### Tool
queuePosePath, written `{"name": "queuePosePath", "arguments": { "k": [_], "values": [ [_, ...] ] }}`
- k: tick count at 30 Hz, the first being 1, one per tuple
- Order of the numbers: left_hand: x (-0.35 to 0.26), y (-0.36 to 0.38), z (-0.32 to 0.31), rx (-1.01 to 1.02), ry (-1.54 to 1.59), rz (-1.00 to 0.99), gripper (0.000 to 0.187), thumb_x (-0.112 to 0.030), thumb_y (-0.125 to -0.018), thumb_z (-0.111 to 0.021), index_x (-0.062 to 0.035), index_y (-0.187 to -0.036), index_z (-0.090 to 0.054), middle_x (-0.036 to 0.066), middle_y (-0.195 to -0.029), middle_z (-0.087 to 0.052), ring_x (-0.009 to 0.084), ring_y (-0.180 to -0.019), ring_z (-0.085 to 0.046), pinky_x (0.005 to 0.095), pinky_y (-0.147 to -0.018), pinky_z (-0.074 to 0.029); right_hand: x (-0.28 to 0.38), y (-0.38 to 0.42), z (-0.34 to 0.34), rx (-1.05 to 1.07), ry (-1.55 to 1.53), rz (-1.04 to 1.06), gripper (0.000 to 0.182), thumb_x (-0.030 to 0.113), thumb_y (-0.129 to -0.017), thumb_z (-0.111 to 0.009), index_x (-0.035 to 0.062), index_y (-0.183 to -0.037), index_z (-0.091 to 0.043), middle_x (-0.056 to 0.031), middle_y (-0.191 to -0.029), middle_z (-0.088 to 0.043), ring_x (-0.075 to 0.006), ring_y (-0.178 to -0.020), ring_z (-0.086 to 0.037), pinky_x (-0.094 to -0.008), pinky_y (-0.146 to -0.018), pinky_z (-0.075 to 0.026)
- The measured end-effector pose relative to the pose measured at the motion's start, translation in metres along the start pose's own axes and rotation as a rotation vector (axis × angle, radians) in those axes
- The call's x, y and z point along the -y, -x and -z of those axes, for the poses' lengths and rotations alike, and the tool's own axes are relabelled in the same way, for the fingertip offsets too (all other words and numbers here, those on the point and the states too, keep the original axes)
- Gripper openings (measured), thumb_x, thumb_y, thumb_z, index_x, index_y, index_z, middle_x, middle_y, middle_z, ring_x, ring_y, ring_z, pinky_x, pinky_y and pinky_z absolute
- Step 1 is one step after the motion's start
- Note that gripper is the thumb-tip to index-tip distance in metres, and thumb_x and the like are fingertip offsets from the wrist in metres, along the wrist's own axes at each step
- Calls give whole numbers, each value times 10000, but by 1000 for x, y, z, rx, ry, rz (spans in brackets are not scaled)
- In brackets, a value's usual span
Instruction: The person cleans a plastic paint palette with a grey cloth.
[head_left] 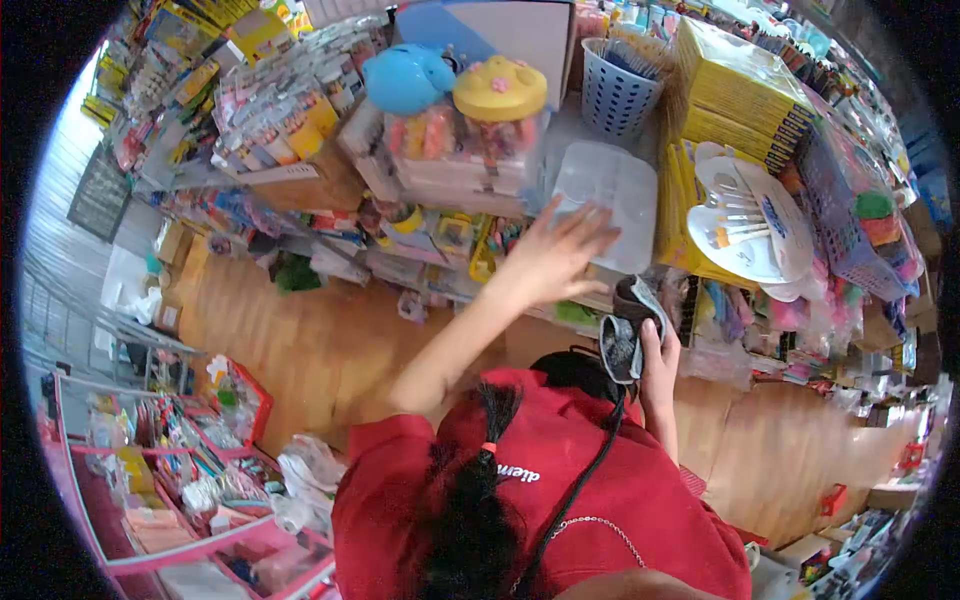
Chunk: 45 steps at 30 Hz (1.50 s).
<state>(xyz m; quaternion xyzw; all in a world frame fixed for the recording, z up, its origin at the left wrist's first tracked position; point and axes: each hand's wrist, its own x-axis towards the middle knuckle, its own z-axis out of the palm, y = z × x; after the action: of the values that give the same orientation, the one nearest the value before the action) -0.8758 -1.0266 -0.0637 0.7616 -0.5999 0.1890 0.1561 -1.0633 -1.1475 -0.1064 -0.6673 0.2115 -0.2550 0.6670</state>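
My left hand (562, 250) reaches forward with fingers spread, over the near left part of a clear plastic box (612, 195) on the shelf. The fingertips overlap the box in this view and are slightly blurred by motion. Close to my chest, my right hand (657, 360) grips a folded dark grey cloth (622, 345) with lighter edges, its thumb along the side. To the left of the clear box, a blue animal-shaped piggy bank (408, 78) and a yellow mushroom-shaped lid (500, 88) sit on top of filled clear containers (465, 145).
Behind the box stands a white perforated basket (618, 90) of brushes. Stacked yellow packs (740, 95), white paint palettes (750, 220) and a purple basket (850, 215) crowd the right. Packed boxes (285, 135) fill the left shelf. Wooden floor (300, 330) lies below, with a pink-edged rack (180, 540) behind.
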Motion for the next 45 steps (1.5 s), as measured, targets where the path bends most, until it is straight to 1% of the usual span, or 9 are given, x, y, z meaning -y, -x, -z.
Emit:
{"name": "queuePosePath", "arguments": {
  "k": [10,14,17,25,30,33,38,41,45],
  "values": [
    [-17,-5,-4,-216,-192,97,386,-183,-796,-598,-134,-1176,-548,66,-1155,-596,233,-1038,-585,393,-857,-482,-3,-36,82,252,70,-99,327,257,-906,-544,-38,-1040,-584,-48,-922,-603,-109,-826,-520,-253,-761,-422],
    [-25,0,-11,-416,-194,215,505,-54,-677,-639,-118,-1169,-545,85,-1035,-626,223,-941,-618,334,-725,-533,-1,-43,91,351,71,-76,333,257,-909,-524,-35,-1061,-577,-57,-956,-608,-123,-871,-521,-269,-804,-416],
    [-38,-7,-11,-519,-55,326,484,8,-667,-610,-84,-1140,-562,133,-1042,-620,279,-891,-627,371,-748,-519,-6,-46,98,398,78,-69,348,265,-912,-527,-31,-1091,-562,-63,-960,-607,-127,-878,-517,-270,-815,-411],
    [-38,-22,-4,-720,29,453,338,-15,-759,-618,-91,-1088,-625,110,-926,-579,253,-829,-570,361,-718,-472,-3,-33,85,370,22,-59,323,247,-920,-518,-31,-1079,-561,-37,-917,-596,-106,-836,-510,-248,-768,-417],
    [-66,-5,12,-897,248,570,191,-119,-908,-512,13,-1018,-595,72,-864,-577,160,-744,-560,272,-694,-436,-3,-28,66,348,-44,-72,311,225,-923,-514,-29,-1097,-554,-33,-927,-592,-111,-844,-506,-248,-795,-409],
    [-94,11,23,-1075,661,890,290,-218,-944,-487,49,-939,-599,90,-945,-602,148,-796,-566,261,-717,-444,-5,-20,54,253,-68,-9,322,214,-927,-506,-28,-1138,-528,-47,-1028,-566,-110,-923,-480,-242,-843,-379],
    [-122,50,55,-1136,1305,993,554,-403,-962,-368,46,-1285,-352,154,-1237,-498,239,-1114,-526,361,-911,-449,-5,-3,37,66,-75,439,366,259,-881,-475,-60,-1041,-558,-118,-970,-549,-211,-919,-502,-321,-848,-370],
    [-129,70,62,-1158,1409,979,553,-407,-963,-364,37,-1292,-352,148,-1246,-492,241,-1127,-513,365,-930,-431,13,1,13,1,-68,646,445,355,-847,-481,-58,-972,-588,-144,-903,-531,-277,-896,-516,-365,-807,-389],
    [-133,84,68,-1213,1429,1005,553,-429,-957,-363,10,-1293,-362,141,-1261,-481,243,-1131,-509,363,-939,-421,40,11,-36,196,48,953,429,321,-743,-550,16,-1037,-622,-183,-1120,-497,-324,-1031,-513,-416,-891,-402]
  ]
}}
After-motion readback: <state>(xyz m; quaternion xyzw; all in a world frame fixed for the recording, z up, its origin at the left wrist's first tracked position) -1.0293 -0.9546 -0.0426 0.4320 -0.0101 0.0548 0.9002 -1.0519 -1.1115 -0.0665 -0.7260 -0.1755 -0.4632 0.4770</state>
